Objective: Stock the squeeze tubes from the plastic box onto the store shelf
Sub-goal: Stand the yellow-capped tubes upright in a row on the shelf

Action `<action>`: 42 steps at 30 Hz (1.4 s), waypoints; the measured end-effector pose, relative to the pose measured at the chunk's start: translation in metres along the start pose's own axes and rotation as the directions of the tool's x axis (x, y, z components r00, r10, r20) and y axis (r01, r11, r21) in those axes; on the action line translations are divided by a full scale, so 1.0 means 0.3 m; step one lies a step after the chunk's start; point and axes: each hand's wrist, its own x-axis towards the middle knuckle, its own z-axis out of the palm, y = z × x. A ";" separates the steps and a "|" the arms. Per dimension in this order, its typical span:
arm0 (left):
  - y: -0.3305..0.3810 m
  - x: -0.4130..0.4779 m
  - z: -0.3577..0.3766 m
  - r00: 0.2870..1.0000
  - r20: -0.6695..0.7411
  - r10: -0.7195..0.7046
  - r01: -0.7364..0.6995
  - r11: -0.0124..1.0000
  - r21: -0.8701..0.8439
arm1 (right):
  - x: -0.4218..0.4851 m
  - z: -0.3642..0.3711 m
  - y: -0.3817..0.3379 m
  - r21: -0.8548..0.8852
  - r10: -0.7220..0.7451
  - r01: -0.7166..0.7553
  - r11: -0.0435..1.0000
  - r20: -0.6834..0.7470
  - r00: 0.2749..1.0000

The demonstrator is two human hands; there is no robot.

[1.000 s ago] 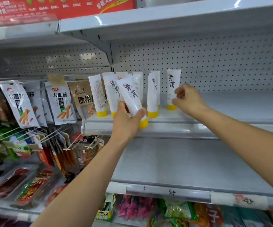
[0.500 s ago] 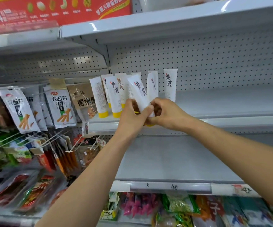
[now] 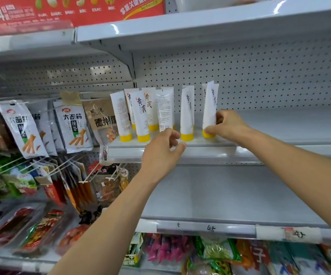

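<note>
Several white squeeze tubes with yellow caps (image 3: 140,114) stand cap-down in rows on the grey store shelf (image 3: 269,133). My right hand (image 3: 226,124) pinches the rightmost front tube (image 3: 209,110) near its cap, holding it upright on the shelf; another tube stands close behind it. A lone tube (image 3: 187,114) stands just to its left. My left hand (image 3: 163,149) hovers at the shelf's front edge with fingers loosely curled, holding nothing. The plastic box is out of view.
Snack packets (image 3: 75,128) hang on pegs to the left of the shelf. A bare grey lower shelf (image 3: 230,193) with price labels lies below, with colourful packets (image 3: 210,253) under it. A red box (image 3: 71,10) sits on the top shelf.
The tube held in my left hand passed to my right hand, which carried it right and stood it on the shelf. My left hand let go and dropped to the shelf edge.
</note>
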 end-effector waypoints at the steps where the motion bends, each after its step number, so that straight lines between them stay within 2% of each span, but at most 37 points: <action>1: 0.000 0.003 0.001 1.000 0.002 -0.005 0.005 1.000 0.005 | 0.005 0.003 0.004 -0.001 0.006 -0.006 1.000 0.010 1.000; 13: -0.020 0.004 -0.009 0.997 0.064 -0.031 0.027 0.997 0.069 | 0.008 0.030 0.017 -0.036 0.049 -0.047 0.998 0.072 0.996; 15: -0.031 -0.015 -0.020 0.997 0.065 -0.041 0.036 0.997 0.070 | -0.010 0.034 0.014 -0.087 0.032 -0.028 0.996 0.041 0.999; 19: -0.080 -0.083 -0.043 0.997 0.056 -0.061 0.059 0.997 0.043 | -0.101 0.035 0.015 -0.222 -0.102 0.057 0.973 -0.195 0.975; 22: -0.125 -0.145 -0.056 0.995 0.068 -0.072 0.072 0.997 0.003 | -0.207 0.075 0.012 -0.308 -0.295 0.219 0.926 -0.228 0.928; 25: -0.186 -0.226 -0.064 0.991 0.083 -0.105 0.107 0.994 -0.024 | -0.319 0.173 0.014 -0.304 -0.392 0.338 0.891 -0.133 0.910; 28: -0.281 -0.331 -0.078 0.978 0.129 -0.164 0.171 0.984 -0.044 | -0.427 0.312 0.040 -0.287 -0.401 0.386 0.877 0.010 0.916; 31: -0.418 -0.452 -0.093 0.951 0.169 -0.258 0.263 0.965 -0.009 | -0.535 0.460 0.092 -0.273 -0.326 0.358 0.893 0.157 0.932; 34: -0.589 -0.583 -0.098 0.899 0.292 -0.325 0.297 0.945 0.138 | -0.633 0.617 0.164 -0.250 -0.211 0.293 0.923 0.307 0.928; 36: -0.694 -0.666 -0.098 0.849 0.373 -0.374 0.303 0.923 0.236 | -0.692 0.723 0.221 -0.235 -0.136 0.253 0.939 0.423 0.896; 38: -0.793 -0.743 -0.084 0.796 0.419 -0.436 0.353 0.898 0.263 | -0.743 0.836 0.288 -0.216 -0.083 0.229 0.949 0.531 0.843; 42: -1.002 -0.911 -0.005 0.674 0.409 -0.615 0.540 0.788 0.295 | -0.817 1.089 0.443 -0.214 0.031 0.163 0.963 0.690 0.723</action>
